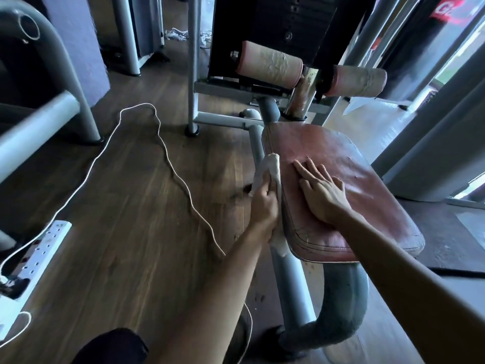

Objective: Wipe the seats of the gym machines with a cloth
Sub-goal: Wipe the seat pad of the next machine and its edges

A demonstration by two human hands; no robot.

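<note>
The cloth (265, 168), seemingly limp, light and best held bunched at its middle, stretches along the left edge of the seat (367, 164), long axis running near corner to far, gripped by the left hand (263, 206), while the right hand (324, 197) lies flat, fingers straight, on the seat.

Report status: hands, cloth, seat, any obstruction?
Left hand grips cloth against left edge of seat. Right hand flat on seat top. Cord on floor, apart from seat.
</note>
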